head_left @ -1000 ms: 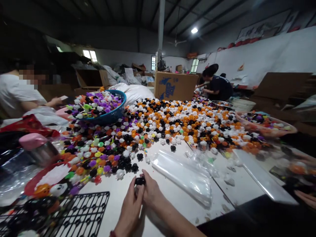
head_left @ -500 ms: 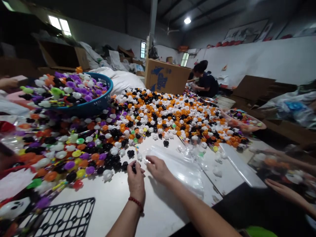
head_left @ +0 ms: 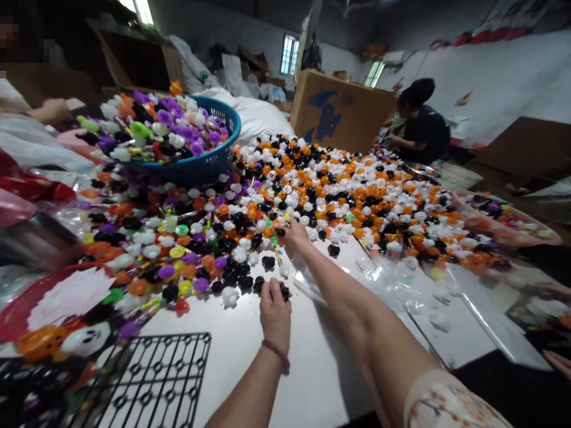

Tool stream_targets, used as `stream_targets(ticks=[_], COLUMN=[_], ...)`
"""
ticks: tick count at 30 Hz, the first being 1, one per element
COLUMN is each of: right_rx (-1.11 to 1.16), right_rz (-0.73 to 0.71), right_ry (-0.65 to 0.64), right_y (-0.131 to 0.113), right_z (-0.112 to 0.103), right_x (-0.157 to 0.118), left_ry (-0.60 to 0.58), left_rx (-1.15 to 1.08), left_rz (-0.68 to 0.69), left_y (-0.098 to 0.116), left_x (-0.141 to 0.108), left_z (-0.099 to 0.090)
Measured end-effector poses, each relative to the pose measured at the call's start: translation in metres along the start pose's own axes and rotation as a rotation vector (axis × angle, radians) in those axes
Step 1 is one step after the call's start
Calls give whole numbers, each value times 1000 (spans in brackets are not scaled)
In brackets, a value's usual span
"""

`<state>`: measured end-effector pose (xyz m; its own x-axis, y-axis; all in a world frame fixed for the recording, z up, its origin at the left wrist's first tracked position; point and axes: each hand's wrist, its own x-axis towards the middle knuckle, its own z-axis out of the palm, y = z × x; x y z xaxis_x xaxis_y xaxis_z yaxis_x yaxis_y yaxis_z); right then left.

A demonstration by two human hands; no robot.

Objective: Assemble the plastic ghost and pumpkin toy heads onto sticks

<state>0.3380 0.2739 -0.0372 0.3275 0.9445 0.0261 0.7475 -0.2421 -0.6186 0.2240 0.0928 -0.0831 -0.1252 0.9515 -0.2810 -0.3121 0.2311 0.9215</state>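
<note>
My left hand [head_left: 275, 306], with a red bead bracelet at the wrist, rests low over the white table. Its fingers are closed around a small black plastic figure [head_left: 284, 290]. Farther forward, my right hand [head_left: 297, 235] reaches to the near edge of a heap of small white, orange and black figures [head_left: 330, 178]. Its fingertips are among the pieces, so what they touch is hidden. Another black figure [head_left: 268, 262] lies just ahead of my left hand. Under my right forearm are clear plastic bags [head_left: 307, 284].
At the left stand a blue basket [head_left: 214, 160] heaped with colourful pieces, a red tray [head_left: 13, 309] and a black grid rack [head_left: 165, 380]. A cardboard box [head_left: 343, 113] rises behind the heap. A pink basket [head_left: 535, 235] stands right. Other people sit nearby.
My right hand has moved forward from beside the plastic bags to the heap's edge. My left hand still holds the black figure. The camera view has turned left.
</note>
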Motion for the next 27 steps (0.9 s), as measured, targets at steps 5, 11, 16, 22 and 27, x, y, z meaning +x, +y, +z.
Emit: stream_targets(ticks=[5, 11, 16, 22, 27], right_rx=[64, 352, 399, 368, 422], right_rz=[-15, -88, -140, -255, -197], right_ry=[-41, -22, -26, -3, -30], right_y=[9, 60, 72, 67, 65], right_z=[-15, -60, -72, -71, -70], right_x=[-48, -185, -236, -233, -232], left_ry=[-13, 6, -51, -165, -191], left_rx=[-166, -261, -274, -146, -52], left_rz=[-124, -147, -106, 6, 16], left_y=[9, 12, 16, 19, 19], left_x=[-2, -2, -9, -21, -24], left_z=[1, 3, 10, 13, 14])
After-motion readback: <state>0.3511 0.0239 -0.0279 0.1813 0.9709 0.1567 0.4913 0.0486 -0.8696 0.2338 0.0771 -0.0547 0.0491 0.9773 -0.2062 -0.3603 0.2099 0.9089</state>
